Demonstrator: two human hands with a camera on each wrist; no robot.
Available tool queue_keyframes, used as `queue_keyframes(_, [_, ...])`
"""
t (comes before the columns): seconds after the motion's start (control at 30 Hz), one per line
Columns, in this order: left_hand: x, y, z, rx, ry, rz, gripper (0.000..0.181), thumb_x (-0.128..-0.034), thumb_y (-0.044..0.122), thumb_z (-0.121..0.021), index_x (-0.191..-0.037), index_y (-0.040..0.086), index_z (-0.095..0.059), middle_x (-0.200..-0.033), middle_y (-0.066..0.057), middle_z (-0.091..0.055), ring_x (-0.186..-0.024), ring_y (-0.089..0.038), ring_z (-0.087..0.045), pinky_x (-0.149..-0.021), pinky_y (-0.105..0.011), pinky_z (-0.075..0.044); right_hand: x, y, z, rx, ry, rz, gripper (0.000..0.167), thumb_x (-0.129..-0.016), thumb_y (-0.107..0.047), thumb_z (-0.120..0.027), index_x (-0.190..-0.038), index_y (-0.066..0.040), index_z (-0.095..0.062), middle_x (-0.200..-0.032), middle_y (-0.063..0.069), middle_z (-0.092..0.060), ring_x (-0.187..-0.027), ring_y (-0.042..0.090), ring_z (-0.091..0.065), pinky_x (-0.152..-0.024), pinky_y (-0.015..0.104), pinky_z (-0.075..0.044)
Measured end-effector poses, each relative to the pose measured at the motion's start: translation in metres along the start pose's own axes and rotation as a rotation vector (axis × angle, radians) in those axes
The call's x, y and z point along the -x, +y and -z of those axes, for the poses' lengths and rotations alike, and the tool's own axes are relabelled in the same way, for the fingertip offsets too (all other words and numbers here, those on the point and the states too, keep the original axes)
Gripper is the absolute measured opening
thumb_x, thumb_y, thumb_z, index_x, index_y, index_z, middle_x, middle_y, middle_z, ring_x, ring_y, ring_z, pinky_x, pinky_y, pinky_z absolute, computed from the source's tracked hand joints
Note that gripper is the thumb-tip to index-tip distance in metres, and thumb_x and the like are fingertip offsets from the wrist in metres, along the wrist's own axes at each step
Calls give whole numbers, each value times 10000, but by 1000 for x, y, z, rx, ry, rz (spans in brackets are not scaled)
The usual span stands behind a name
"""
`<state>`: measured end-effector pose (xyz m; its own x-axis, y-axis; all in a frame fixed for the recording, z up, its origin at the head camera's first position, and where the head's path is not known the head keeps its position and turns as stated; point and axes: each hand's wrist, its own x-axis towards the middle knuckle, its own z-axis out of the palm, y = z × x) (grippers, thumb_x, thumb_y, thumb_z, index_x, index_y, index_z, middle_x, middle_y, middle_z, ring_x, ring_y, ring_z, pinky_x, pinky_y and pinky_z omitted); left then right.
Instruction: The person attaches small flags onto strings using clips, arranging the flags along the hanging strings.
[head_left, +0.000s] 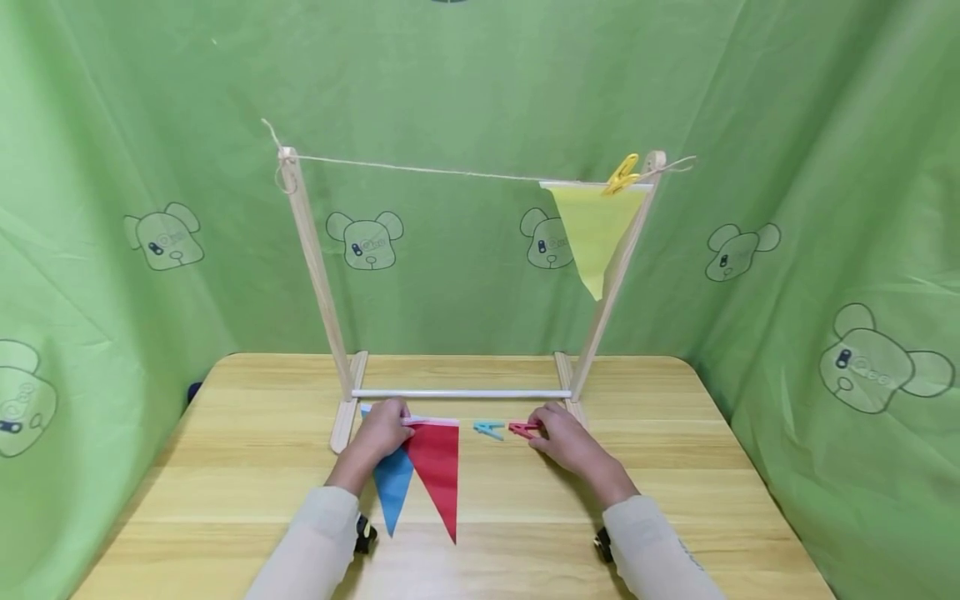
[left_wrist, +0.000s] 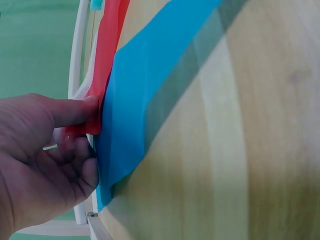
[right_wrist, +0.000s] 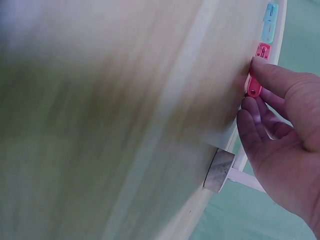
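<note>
My left hand (head_left: 384, 427) pinches the white top edge of a red triangular pennant (head_left: 442, 467) between thumb and fingers, near its left corner. Beneath that hand lies a blue pennant (head_left: 393, 487), partly covered by the hand and the red cloth. At the right, my right hand (head_left: 566, 440) has thumb and fingers on a red clothespin (right_wrist: 255, 85), pinching it at the table. A light blue clothespin (head_left: 489, 429) lies just left of the red one. Above, a yellow pennant (head_left: 592, 229) hangs from the string (head_left: 412, 170), held near its right corner by a yellow clothespin (head_left: 622, 177).
Two wooden posts (head_left: 318, 271) on flat feet carry the string and are joined low down by a white rod (head_left: 461, 393) behind my hands. The stand is on a wooden table (head_left: 712, 500). Green cloth (head_left: 450, 83) with bear-face prints surrounds the back and sides.
</note>
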<state>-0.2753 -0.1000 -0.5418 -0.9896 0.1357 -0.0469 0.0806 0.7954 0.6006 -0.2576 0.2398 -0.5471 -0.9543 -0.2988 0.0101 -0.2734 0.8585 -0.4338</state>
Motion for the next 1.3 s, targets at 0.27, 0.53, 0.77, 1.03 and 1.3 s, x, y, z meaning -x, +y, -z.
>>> queue_keyframes(0.27, [0,-1,-3,8,7,-11,178,-879,52,-793,-780,79,-648,-737,-49,-606,-666,-187,-559,-566,-270,-446,0,-1,-1,-18,-1,-15,227,-907,-119,-794,-1097,-55,-689,-1046,30,-597,-919,170,-536,-858,380,-523])
queue_keyframes(0.53, [3,-3,-5,3,6,-45,213,-895,62,-770,-766,100,-605,-687,-27,-534,-647,-181,-523,-574,-270,-409,0,-1,-1,-16,2,-12,222,-905,-119,-797,-1087,-53,-688,-1034,33,-596,-913,171,-537,-853,387,-522])
queue_keyframes(0.77, [5,-3,-1,41,13,-61,181,-899,55,-763,-783,97,-630,-708,-28,-571,-657,-183,-536,-578,-278,-428,-1,0,-1,-15,8,-9,223,-902,-119,-800,-1082,-53,-686,-1023,30,-589,-902,171,-528,-845,386,-517])
queue_keyframes(1.03, [5,-5,0,74,49,-87,115,-887,46,-781,-821,101,-705,-805,-40,-676,-742,-188,-591,-639,-298,-490,-1,-1,-1,0,10,-4,226,-899,-126,-806,-1077,-52,-687,-1030,34,-593,-907,175,-532,-849,388,-522])
queue_keyframes(1.3, [8,-7,-2,123,101,-106,96,-850,30,-804,-820,86,-732,-779,-23,-690,-746,-177,-607,-658,-304,-510,-1,-1,-1,12,9,0,224,-897,-126,-807,-1070,-56,-682,-1040,38,-603,-923,180,-549,-864,395,-534])
